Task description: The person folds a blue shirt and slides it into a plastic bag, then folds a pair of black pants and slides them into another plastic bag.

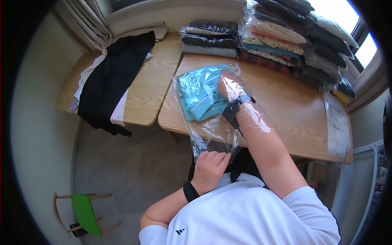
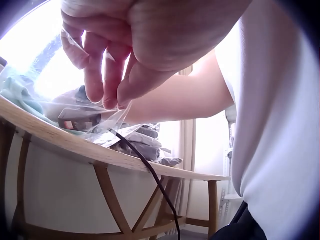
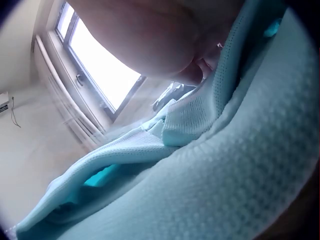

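Note:
A folded turquoise knit garment (image 1: 198, 92) lies inside a clear plastic bag (image 1: 212, 127) near the table's left corner. My right hand (image 1: 229, 86) is in the bag up to the forearm and grips the garment's right side. Close up in the right wrist view, that hand (image 3: 160, 42) has bent fingers at a fold of the knit garment (image 3: 240, 155), their tips partly hidden. Nearer my body, just off the table edge, my left hand (image 1: 210, 169) pinches the bag's mouth. The left wrist view shows the thumb and fingers of this hand (image 2: 120, 60) closed on the thin film (image 2: 112, 122).
Bagged folded clothes (image 1: 210, 41) and a taller stack (image 1: 277, 36) line the table's back. Flat clear bags (image 1: 338, 126) hang at the right edge. On the left table (image 1: 151, 94) lies a black garment (image 1: 116, 77). A green chair (image 1: 85, 214) stands lower left. A dark cable (image 2: 150, 167) hangs down.

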Demonstrator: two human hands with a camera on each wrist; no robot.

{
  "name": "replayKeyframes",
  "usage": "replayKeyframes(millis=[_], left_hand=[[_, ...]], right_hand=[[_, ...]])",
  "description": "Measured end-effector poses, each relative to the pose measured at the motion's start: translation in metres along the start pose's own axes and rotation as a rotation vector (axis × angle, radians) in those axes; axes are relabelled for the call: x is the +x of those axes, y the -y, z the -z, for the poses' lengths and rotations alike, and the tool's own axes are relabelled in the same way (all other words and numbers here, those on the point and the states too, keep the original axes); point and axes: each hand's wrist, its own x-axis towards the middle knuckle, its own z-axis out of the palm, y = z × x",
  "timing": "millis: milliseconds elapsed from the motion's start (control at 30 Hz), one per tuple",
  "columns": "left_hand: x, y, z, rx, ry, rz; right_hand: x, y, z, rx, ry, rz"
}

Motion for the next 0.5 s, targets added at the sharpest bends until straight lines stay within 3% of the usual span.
replayKeyframes(millis=[100,200,333,367,400,500], left_hand=[[-0.001,0.0,-0.001,-0.018,0.015,0.007],[-0.002,0.002,-0.004,-0.039,0.023,0.011],[-0.003,0.005,-0.006,-0.045,0.029,0.006],[-0.003,0.005,-0.006,-0.043,0.025,0.007],[-0.004,0.006,-0.006,-0.045,0.028,0.009],[-0.005,0.008,-0.006,-0.047,0.032,0.021]], right_hand=[[0.017,-0.007,0.002,-0.031,0.217,-0.032],[0.017,-0.006,0.018,-0.031,0.307,-0.06],[0.012,0.005,0.023,-0.068,0.253,-0.105],[0.008,0.013,0.019,-0.024,0.231,-0.268],[-0.004,0.022,0.026,-0.026,0.229,-0.262],[-0.058,0.041,0.032,-0.041,0.177,0.064]])
